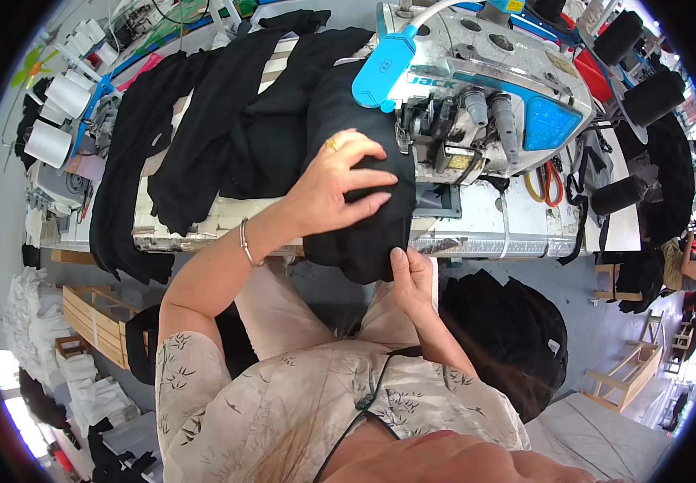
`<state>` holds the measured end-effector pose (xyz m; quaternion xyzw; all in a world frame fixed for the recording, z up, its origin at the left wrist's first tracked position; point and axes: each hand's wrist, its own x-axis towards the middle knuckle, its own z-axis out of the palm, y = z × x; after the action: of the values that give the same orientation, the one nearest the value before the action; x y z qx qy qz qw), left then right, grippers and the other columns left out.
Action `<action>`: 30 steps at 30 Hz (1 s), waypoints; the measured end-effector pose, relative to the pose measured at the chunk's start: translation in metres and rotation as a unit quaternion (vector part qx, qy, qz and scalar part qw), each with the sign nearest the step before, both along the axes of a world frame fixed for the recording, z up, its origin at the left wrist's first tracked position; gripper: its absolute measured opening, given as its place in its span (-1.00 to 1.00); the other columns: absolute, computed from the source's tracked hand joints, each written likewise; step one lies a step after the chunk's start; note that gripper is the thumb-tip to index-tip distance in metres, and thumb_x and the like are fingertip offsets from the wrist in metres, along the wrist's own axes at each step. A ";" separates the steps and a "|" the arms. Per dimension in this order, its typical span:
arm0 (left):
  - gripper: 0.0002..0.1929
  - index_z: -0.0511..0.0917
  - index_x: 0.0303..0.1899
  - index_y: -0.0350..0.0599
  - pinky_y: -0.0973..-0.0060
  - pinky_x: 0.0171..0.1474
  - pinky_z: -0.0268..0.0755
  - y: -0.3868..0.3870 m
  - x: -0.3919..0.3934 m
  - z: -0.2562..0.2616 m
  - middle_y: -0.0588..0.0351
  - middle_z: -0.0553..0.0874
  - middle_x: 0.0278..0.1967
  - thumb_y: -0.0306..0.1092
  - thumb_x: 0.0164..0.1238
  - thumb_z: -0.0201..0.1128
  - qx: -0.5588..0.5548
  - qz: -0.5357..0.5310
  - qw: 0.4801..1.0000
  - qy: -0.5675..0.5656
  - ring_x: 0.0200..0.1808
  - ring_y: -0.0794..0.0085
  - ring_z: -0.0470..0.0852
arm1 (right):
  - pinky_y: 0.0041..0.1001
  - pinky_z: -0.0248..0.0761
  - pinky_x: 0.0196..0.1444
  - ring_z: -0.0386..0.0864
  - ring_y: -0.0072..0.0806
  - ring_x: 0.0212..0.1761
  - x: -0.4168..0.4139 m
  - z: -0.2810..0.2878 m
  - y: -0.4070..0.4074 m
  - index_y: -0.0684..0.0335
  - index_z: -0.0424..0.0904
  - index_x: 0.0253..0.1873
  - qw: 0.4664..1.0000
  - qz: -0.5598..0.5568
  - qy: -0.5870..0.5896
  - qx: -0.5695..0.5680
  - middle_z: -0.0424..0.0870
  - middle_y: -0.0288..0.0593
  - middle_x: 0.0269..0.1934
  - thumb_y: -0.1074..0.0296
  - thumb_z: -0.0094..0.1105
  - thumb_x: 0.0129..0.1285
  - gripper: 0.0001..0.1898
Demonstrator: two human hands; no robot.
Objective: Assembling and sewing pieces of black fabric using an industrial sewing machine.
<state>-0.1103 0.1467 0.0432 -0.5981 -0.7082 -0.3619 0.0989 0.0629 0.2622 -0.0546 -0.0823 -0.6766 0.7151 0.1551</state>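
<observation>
A length of black fabric [348,121] lies along the left side of a white and blue Jack overlock sewing machine [487,90], its near end hanging over the table's front edge. My left hand [354,178] rests on top of this fabric with the fingers spread. At the fabric's lower right edge, my right hand [411,275] pinches it between thumb and fingers, the thumb on top. The fabric's right edge runs beside the machine's presser foot area; whether it lies under the foot is hidden. A blue lamp [384,69] shines on the machine head.
More black garment pieces [203,127] lie on the table at left. Orange-handled scissors [546,184] rest right of the machine, near black thread cones [619,194]. A heap of black fabric [505,338] stands on the floor at right. A co-worker [693,265] is at the far right.
</observation>
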 end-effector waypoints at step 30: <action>-0.68 0.66 -0.13 -0.16 0.51 -0.05 0.35 0.002 -0.029 0.005 0.13 0.51 -0.29 -0.64 0.07 0.14 -0.035 -0.022 0.993 -0.112 -0.17 0.37 0.50 | -0.69 0.33 -0.22 0.40 -0.77 -0.28 -0.046 0.028 0.029 0.38 0.52 -0.15 0.996 0.034 -0.039 0.072 0.56 -0.41 -0.31 0.40 0.12 0.34 -0.85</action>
<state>-0.1397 0.1484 0.0480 -0.5725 -0.7136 -0.4036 -0.0098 0.0173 0.2910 -0.0264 -0.0755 -0.7345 0.6654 0.1097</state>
